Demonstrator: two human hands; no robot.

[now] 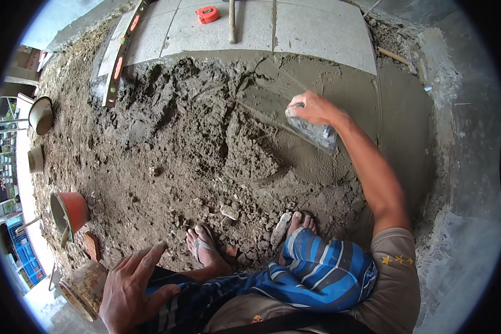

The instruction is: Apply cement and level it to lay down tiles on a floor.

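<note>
My right hand [312, 108] is wrapped round the handle of a finishing trowel [321, 133]. The trowel's flat blade lies on a layer of wet grey mortar [331, 89], smooth towards the right and far side. Left of the blade, the mortar breaks into a rough, lumpy heap [250, 150]. My left hand [131, 286] holds nothing; its fingers are apart, and it is over my left knee at the lower left. A mortar-crusted bucket [86, 284] stands close beside it.
Pale floor tiles [217, 28] at the far side bear a spirit level [117, 72], a red tape measure [207, 14] and a mallet-like handle [232, 22]. A wooden-handled tool [394, 55] lies far right. Buckets, one of them orange [77, 210], line the left edge. A wall [476, 139] bounds the right.
</note>
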